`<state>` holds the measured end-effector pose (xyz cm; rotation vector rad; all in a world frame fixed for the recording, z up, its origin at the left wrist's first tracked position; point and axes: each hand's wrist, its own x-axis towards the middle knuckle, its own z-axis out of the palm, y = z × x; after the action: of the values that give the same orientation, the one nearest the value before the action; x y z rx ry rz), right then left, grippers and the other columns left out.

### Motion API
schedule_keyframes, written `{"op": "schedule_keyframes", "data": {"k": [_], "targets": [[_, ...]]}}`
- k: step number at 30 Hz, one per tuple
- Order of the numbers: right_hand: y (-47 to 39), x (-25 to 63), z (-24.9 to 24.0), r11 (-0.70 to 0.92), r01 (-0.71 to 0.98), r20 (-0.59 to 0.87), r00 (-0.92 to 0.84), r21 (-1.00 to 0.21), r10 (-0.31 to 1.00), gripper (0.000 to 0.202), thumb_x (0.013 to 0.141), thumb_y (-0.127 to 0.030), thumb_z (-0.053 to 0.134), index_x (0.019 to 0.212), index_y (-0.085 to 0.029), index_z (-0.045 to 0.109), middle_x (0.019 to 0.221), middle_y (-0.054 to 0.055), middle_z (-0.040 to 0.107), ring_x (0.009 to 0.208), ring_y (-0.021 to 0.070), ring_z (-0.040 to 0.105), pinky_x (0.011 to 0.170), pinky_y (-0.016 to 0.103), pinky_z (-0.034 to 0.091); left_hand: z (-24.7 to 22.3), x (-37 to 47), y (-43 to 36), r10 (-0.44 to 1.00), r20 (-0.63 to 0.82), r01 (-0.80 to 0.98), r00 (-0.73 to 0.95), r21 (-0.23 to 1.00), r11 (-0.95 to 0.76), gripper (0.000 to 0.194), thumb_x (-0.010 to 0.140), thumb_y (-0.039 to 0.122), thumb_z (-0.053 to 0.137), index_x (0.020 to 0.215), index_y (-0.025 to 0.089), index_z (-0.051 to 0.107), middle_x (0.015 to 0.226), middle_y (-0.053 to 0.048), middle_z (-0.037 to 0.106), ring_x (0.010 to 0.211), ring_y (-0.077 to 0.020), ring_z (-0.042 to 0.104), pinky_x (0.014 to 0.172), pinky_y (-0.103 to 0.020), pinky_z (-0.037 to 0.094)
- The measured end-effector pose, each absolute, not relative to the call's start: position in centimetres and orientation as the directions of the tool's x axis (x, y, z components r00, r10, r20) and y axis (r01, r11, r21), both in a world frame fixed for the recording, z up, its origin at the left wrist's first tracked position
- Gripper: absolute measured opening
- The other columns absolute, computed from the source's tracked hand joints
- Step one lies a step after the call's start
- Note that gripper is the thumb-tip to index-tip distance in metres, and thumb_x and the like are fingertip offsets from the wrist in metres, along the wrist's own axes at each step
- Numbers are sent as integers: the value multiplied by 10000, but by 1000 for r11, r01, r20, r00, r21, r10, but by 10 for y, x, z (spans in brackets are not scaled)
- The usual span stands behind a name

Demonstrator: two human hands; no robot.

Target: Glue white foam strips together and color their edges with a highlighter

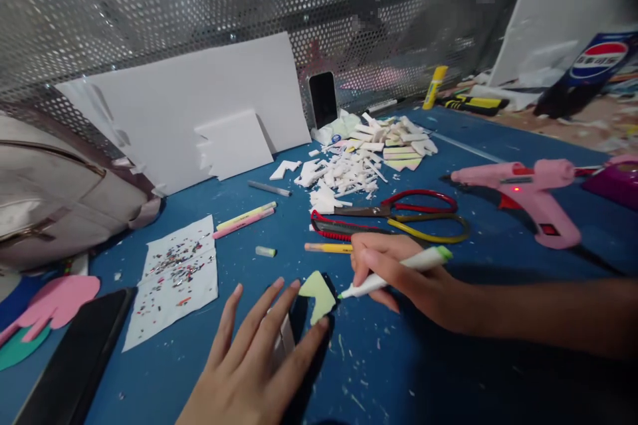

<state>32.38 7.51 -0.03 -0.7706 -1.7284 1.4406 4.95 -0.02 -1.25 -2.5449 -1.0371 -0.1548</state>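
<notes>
My right hand (399,272) is closed round a white marker (396,273) with a green end. The marker's green tip points down-left, right beside a small pale-green angular piece (319,295) that looks like foam board. My left hand (264,339) lies with fingers spread on the blue table; its thumb and index fingertips are at the piece's edges. Partly hidden under that hand is a white object (286,335). A small clear cap with a green end (266,251) lies ahead of my left fingers. Just beyond my right hand is a yellow-orange pen (329,248).
Scissors (423,206), a red-and-black cutter (333,224) and white foam scraps (349,169) lie beyond my hands. A pink glue gun (528,189) with a lit red light is at right. Glitter-covered paper (177,279) and a dark phone (77,358) are at left.
</notes>
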Motion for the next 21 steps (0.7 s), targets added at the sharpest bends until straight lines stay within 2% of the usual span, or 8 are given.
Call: {"op": "schedule_keyframes", "data": {"k": [2, 3, 5, 8, 10, 15, 19, 21], "targets": [[76, 322, -1, 141, -41, 141, -526, -989, 839, 393, 1055, -470, 457, 807, -190, 578, 513, -86, 454, 460, 96, 384, 532, 254, 334, -9, 50, 8, 651, 184, 674, 737, -285, -682, 792, 968, 764, 221, 1628, 327, 203, 1672, -160, 294, 1562, -350, 260, 1194, -680, 288], [77, 321, -2, 132, -45, 136, -517, -990, 845, 386, 1056, -460, 457, 806, -191, 573, 509, -90, 450, 449, 93, 378, 517, 251, 322, -6, 51, 12, 643, 160, 660, 749, -261, -704, 826, 952, 789, 219, 1630, 318, 196, 1667, -182, 292, 1544, -378, 294, 1124, -708, 376], [77, 320, -4, 127, -49, 134, -506, -991, 852, 389, 1057, -456, 455, 795, -193, 566, 496, -93, 445, 433, 90, 375, 498, 245, 314, 0, 52, 17, 616, 126, 628, 778, -197, -753, 760, 989, 731, 318, 1625, 330, 204, 1649, -210, 314, 1502, -419, 360, 992, -721, 486], [77, 320, -7, 123, -59, 136, -507, -991, 851, 408, 1049, -481, 469, 780, -192, 571, 490, -91, 453, 422, 87, 381, 479, 238, 311, 9, 51, 18, 675, 91, 681, 732, -86, -727, 563, 1058, 590, 307, 1591, 412, 279, 1680, -137, 264, 1523, -377, 317, 1024, -705, 466], [76, 320, -9, 121, -62, 136, -510, -991, 849, 412, 1047, -486, 474, 777, -191, 573, 481, -92, 453, 420, 85, 376, 484, 234, 318, 13, 48, 16, 723, 117, 730, 681, -38, -682, 522, 1075, 548, 276, 1580, 417, 298, 1680, -89, 274, 1531, -331, 313, 1061, -693, 434], [77, 320, -10, 114, -61, 129, -512, -992, 849, 409, 1050, -478, 466, 778, -192, 575, 462, -92, 449, 415, 91, 366, 489, 239, 324, 12, 39, 10, 726, 200, 743, 659, -16, -670, 770, 990, 586, 506, 1607, 224, 221, 1528, -122, 536, 1398, -333, 539, 1054, -634, 487], [77, 320, -11, 121, -62, 136, -520, -991, 843, 406, 1044, -486, 483, 783, -189, 578, 476, -90, 453, 419, 91, 379, 492, 245, 321, 9, 41, 3, 789, 230, 812, 569, -3, -584, 706, 963, 393, 528, 1583, 230, 233, 1460, -86, 597, 1370, -271, 571, 1129, -569, 459], [77, 320, -10, 126, -64, 140, -523, -990, 841, 390, 1043, -468, 489, 785, -189, 574, 496, -90, 454, 421, 87, 383, 483, 242, 309, 8, 44, 1, 794, 243, 816, 557, 19, -578, 682, 953, 360, 519, 1567, 235, 251, 1436, -78, 608, 1368, -250, 567, 1150, -552, 450]]}}
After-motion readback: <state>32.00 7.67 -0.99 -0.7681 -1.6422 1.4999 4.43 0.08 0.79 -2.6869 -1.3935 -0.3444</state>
